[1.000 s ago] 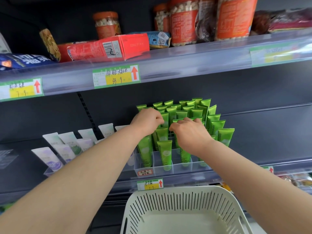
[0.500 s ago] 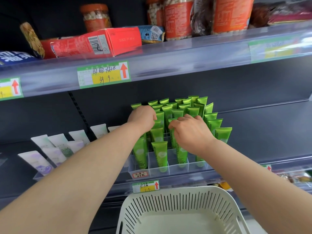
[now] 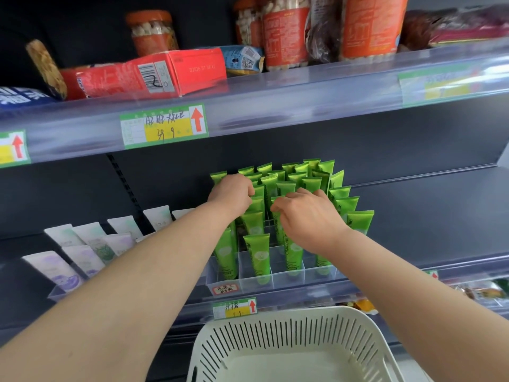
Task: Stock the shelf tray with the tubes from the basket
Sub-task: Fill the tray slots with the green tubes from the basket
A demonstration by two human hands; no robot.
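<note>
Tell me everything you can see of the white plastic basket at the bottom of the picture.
The white slotted plastic basket looks matte and off-white, with rounded corners, a thick smooth rim, walls pierced by vertical slots and a solid floor. It sits upright, low in the view, just below the shelf edge; its near side is cut off. No tubes show inside it. The left hand and the right hand are up at the green tubes, apart from it. What carries it is hidden.

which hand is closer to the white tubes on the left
Left. The left hand is on the green tubes at their left edge, the side towards the white tubes; the right hand is further right, over the middle of the green tubes.
</note>
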